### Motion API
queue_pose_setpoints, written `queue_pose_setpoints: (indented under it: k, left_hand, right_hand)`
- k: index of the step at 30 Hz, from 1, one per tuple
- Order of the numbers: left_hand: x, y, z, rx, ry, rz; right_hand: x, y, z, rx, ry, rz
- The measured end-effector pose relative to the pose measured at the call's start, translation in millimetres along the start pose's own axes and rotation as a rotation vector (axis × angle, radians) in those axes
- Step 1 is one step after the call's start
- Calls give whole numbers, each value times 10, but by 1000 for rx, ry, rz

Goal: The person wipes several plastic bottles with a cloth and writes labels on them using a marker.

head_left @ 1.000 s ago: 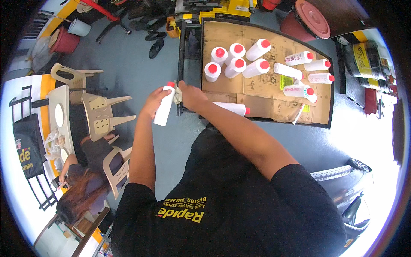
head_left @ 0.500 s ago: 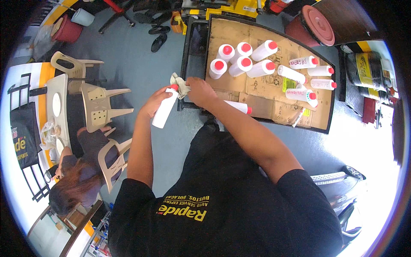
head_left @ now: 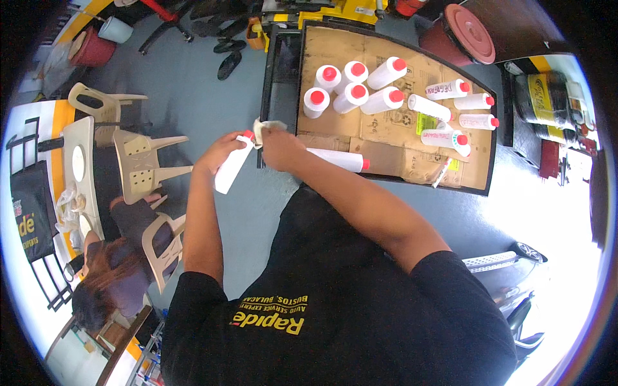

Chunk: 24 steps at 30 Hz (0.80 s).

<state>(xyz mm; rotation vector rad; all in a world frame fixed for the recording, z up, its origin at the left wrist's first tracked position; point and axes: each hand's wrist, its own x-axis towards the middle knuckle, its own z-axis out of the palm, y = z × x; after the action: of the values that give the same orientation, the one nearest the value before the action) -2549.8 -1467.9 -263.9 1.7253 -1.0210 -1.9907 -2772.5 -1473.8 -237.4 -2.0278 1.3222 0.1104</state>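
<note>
My left hand (head_left: 217,153) is closed around the upper part of a white plastic bottle (head_left: 233,168) with a red cap, held tilted off the table's left side. Beside the cap, my right hand (head_left: 283,152) grips a pale cloth (head_left: 269,130), part of which sticks out past the fingers. Another white bottle (head_left: 338,159) lies on its side at the near edge of the table, by my right forearm. Farther back, several red-capped bottles (head_left: 351,98) stand or lean on the cardboard. To their right lie several more bottles (head_left: 444,136), some with handwriting or green labels.
Cardboard (head_left: 380,145) covers the black-framed table (head_left: 394,186). Beige plastic chairs (head_left: 145,161) stand at the left, where a person (head_left: 122,276) sits by a white table (head_left: 78,138). A lidded red bin (head_left: 463,35) is behind the table, and a dark car (head_left: 502,283) stands at the right.
The whole view has shifted slightly. My right hand and the cloth have moved relative to the cap, and the cloth now sits just to its right.
</note>
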Motion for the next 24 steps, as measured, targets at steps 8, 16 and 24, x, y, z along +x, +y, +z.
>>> queue_pose_setpoints:
  k: [8,16,24]
  left_hand:
    - [-55,101,18,-95,35,88]
    - [-52,316,242,129,63,178]
    - [-313,671,243,5,101,235]
  right_hand:
    - [12,35,132,28,22,-23]
    - [-41,68,54,109,-8,-51]
    - [-1346,713,-753,524,-117,-232]
